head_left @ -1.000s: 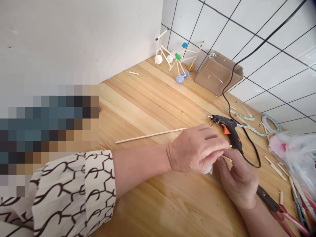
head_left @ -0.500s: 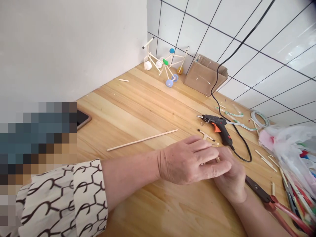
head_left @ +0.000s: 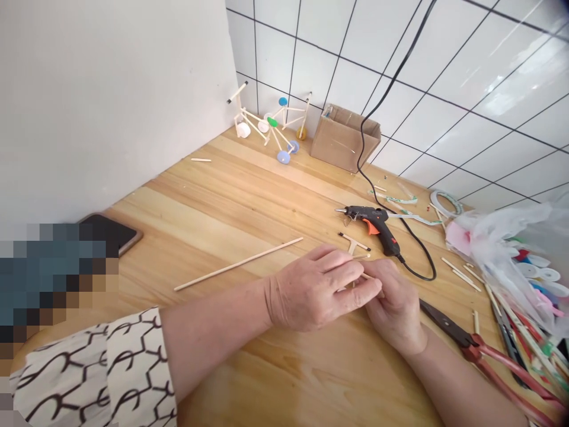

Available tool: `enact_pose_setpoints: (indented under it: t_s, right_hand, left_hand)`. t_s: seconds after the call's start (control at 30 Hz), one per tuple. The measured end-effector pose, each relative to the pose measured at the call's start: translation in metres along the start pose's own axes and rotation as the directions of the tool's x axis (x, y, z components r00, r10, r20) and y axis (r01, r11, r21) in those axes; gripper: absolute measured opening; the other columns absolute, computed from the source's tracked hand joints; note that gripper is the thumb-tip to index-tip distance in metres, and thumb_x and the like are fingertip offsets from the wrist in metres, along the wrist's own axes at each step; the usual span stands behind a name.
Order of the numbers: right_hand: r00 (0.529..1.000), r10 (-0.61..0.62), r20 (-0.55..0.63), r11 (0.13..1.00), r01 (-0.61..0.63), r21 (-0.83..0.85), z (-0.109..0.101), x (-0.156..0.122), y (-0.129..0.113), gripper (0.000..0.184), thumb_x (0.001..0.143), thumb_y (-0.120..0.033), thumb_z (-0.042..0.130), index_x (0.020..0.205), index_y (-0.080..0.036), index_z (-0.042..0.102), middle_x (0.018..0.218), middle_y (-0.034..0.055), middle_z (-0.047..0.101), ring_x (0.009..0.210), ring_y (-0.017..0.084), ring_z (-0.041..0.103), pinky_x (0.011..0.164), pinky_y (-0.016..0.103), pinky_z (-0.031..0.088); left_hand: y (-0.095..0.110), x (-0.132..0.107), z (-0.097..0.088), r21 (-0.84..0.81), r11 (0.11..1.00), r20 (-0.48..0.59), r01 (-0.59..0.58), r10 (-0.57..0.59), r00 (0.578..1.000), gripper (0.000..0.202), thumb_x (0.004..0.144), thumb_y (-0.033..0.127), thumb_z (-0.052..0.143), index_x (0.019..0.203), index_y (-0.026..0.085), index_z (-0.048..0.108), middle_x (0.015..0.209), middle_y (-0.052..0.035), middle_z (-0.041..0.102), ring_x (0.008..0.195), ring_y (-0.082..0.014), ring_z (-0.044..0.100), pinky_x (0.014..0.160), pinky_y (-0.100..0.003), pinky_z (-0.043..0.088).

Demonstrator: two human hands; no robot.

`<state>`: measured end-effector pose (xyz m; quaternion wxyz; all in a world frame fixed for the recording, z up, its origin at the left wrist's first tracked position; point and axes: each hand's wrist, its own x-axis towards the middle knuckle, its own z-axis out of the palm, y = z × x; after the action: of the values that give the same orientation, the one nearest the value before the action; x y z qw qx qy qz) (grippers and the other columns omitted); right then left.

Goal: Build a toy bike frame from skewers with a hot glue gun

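Both hands meet over the table at the middle right. My left hand point(head_left: 313, 287) is closed, back of the hand up, its fingers bent over a small wooden stick piece point(head_left: 366, 275). Against those fingertips my right hand point(head_left: 395, 305) pinches the same piece; most of it is hidden by the fingers. Just beyond the hands shows a T-shaped stick part point(head_left: 354, 243) with black-tipped crossbar; I cannot tell whether it joins what I hold. A long thin wooden stick point(head_left: 240, 264) lies left of them.
A black glue gun point(head_left: 377, 228) with orange trigger lies beyond my hands, its cord running up the wall. Red-handled scissors point(head_left: 475, 347) lie beside my right forearm. At the back stand stick bicycle models point(head_left: 272, 122) and a cardboard box point(head_left: 344, 139). A plastic bag point(head_left: 493, 237) sits right, a phone point(head_left: 111, 231) left.
The view has swung right, so everything sits further left in the picture. The hands stay together at the stick piece, with slightly more of it showing between the fingers.
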<state>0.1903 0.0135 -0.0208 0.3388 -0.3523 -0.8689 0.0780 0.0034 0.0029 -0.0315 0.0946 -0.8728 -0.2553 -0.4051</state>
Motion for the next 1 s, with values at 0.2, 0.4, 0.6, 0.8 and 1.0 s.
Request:
enact_pose_setpoints:
  t_s: [0.2,0.4,0.6,0.8,1.0]
  right_hand:
    - [0.991,0.133,0.002,0.989,-0.133,0.058,-0.009,-0.005,0.001,0.023,0.084,-0.014,0.050,0.105,-0.021,0.057,0.077,0.0023,0.064,0.070,0.017,0.061,0.065,0.032,0.050]
    - [0.934,0.357,-0.027,0.921,-0.347,0.179,-0.005,-0.016,0.015,0.018,0.084,-0.017,0.048,0.097,-0.020,0.061,0.081,0.0031,0.064,0.076,0.018,0.061,0.072,0.033,0.051]
    - [0.887,0.453,-0.089,0.866,-0.414,0.279,-0.004,-0.012,0.018,0.016,0.082,-0.016,0.049,0.091,-0.020,0.062,0.078,0.0015,0.065,0.074,0.015,0.061,0.071,0.029,0.051]
    - [0.872,0.489,-0.017,0.838,-0.464,0.286,-0.015,-0.006,0.025,0.016,0.077,-0.014,0.050,0.085,-0.018,0.063,0.076,0.0013,0.066,0.072,0.015,0.062,0.071,0.029,0.052]
    - [0.863,0.430,0.264,0.870,-0.474,0.135,-0.032,-0.001,0.029,0.017,0.072,-0.007,0.053,0.079,-0.018,0.063,0.077,0.0015,0.065,0.066,0.013,0.059,0.063,0.026,0.049]
  left_hand:
    - [0.000,-0.002,0.000,-0.003,1.000,0.026,0.015,-0.015,1.000,0.033,0.085,0.017,0.055,0.118,0.014,0.055,0.103,-0.0092,0.063,0.091,-0.0197,0.056,0.080,-0.036,0.049]
    - [-0.001,0.001,-0.005,-0.019,0.999,0.055,0.032,-0.031,0.998,0.030,0.087,0.015,0.048,0.115,0.016,0.058,0.095,-0.0083,0.065,0.089,-0.0196,0.056,0.080,-0.036,0.050]
    - [-0.001,0.002,-0.008,-0.049,0.998,0.063,0.047,-0.044,0.997,0.033,0.083,0.012,0.050,0.114,0.013,0.059,0.093,-0.0101,0.064,0.088,-0.0212,0.056,0.080,-0.037,0.051]
    - [0.000,0.002,-0.009,-0.037,0.998,0.073,0.049,-0.047,0.996,0.035,0.083,0.010,0.050,0.116,0.016,0.057,0.096,-0.0097,0.063,0.088,-0.0209,0.056,0.078,-0.037,0.052]
    - [-0.001,0.001,-0.007,-0.051,0.998,0.067,0.036,-0.033,0.997,0.039,0.080,0.006,0.051,0.119,0.012,0.055,0.097,-0.0116,0.062,0.089,-0.0217,0.055,0.079,-0.038,0.051]
